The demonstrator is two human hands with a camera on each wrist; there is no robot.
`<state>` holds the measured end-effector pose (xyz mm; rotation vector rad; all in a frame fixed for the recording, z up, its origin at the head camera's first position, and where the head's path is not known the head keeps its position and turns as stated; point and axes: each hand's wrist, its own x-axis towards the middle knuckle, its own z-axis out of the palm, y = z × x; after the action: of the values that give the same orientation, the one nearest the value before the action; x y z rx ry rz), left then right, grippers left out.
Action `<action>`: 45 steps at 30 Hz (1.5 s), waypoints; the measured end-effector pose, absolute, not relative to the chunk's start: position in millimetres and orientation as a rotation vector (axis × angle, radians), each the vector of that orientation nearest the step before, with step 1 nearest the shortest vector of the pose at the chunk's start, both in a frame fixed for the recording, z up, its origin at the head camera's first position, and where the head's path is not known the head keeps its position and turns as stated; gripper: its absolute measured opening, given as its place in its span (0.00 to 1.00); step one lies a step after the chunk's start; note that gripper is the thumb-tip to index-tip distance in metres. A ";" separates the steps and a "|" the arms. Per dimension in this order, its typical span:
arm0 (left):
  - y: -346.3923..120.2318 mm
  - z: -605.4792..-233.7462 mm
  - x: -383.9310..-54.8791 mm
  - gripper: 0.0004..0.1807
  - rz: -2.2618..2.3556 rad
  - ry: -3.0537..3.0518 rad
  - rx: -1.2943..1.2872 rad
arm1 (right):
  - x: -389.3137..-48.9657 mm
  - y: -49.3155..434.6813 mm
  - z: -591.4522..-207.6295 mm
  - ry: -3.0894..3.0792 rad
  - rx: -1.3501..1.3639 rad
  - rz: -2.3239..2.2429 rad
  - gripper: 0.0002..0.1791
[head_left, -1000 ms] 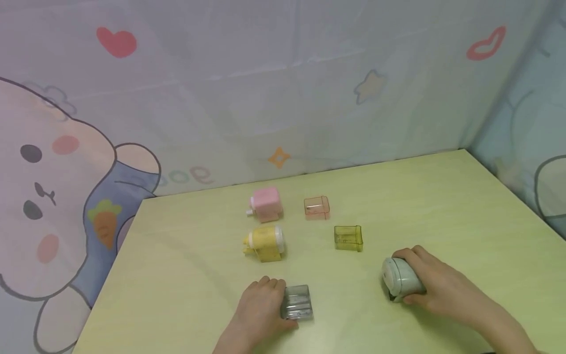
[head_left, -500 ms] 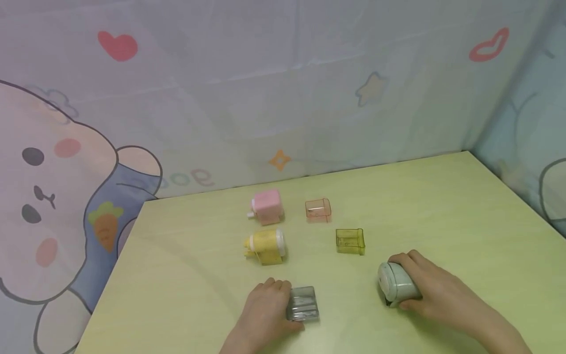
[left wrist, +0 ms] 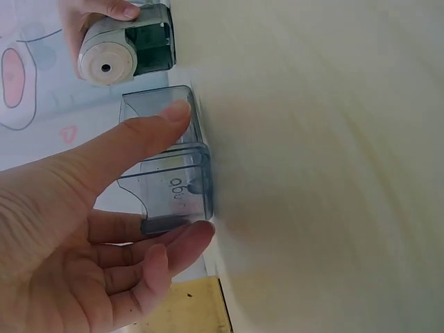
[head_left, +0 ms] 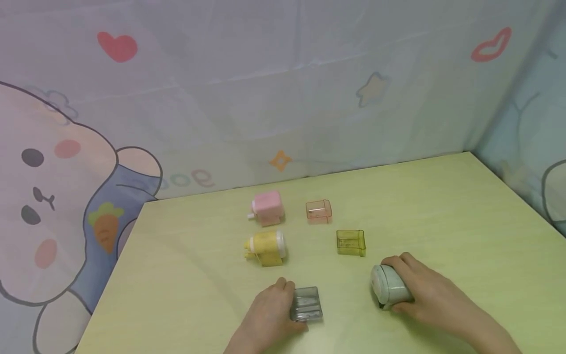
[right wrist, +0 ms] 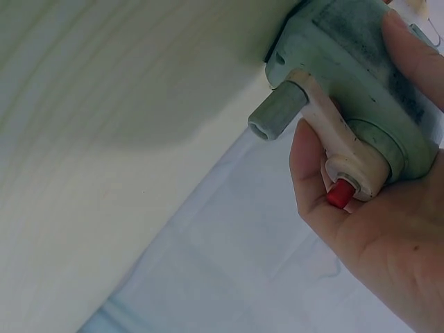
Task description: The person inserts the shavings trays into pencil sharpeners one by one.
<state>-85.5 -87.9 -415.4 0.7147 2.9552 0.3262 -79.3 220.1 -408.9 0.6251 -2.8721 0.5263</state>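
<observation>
My left hand (head_left: 268, 312) pinches a clear grey shavings drawer (head_left: 307, 304) low over the table, thumb on one side and fingers on the other. Its open end and moulded lettering show in the left wrist view. In my right hand (head_left: 428, 294) is a pale green hand-crank pencil sharpener (head_left: 391, 285), gripped round its body with its round face toward the left. The right wrist view shows the sharpener's crank handle (right wrist: 277, 109) and a red knob (right wrist: 340, 193). A dark slot opens in its base in the left wrist view. Drawer and sharpener are apart.
On the table (head_left: 185, 305) lie a pink sharpener (head_left: 268, 206) and a yellow sharpener (head_left: 267, 247), both left of centre. A clear pink drawer (head_left: 318, 210) and a clear yellow-green drawer (head_left: 351, 242) lie to their right. A printed curtain (head_left: 247, 88) hangs behind the table.
My right hand has come left and a little nearer with the green sharpener. The left hand has shifted slightly right with the grey drawer, narrowing the gap between them.
</observation>
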 end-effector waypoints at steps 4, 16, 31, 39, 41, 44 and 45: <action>-86.6 -417.6 -85.3 0.28 0.379 2.945 0.712 | -78.7 217.0 -408.6 -2.875 0.631 0.518 0.42; -81.2 -420.6 -90.4 0.28 0.420 2.916 0.745 | -79.0 199.8 -406.9 -2.890 0.656 0.542 0.40; -80.3 -417.3 -92.6 0.28 0.508 2.881 0.737 | -78.6 184.8 -406.9 -2.854 0.685 0.556 0.40; -77.0 -419.6 -94.7 0.28 0.554 2.852 0.708 | -78.8 177.9 -408.6 -2.826 0.721 0.557 0.40; -75.7 -420.9 -95.9 0.28 0.566 2.844 0.703 | -79.0 175.7 -408.5 -2.829 0.724 0.558 0.40; -73.5 -423.0 -98.1 0.28 0.595 2.830 0.700 | -79.2 173.5 -408.0 -2.835 0.737 0.565 0.40; -72.9 -423.5 -98.7 0.28 0.607 2.825 0.698 | -79.2 172.6 -407.9 -2.835 0.741 0.569 0.40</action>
<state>-98.7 -72.9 -423.5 0.6984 2.8251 0.6066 -79.2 172.6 -407.9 0.7408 -2.8350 0.5689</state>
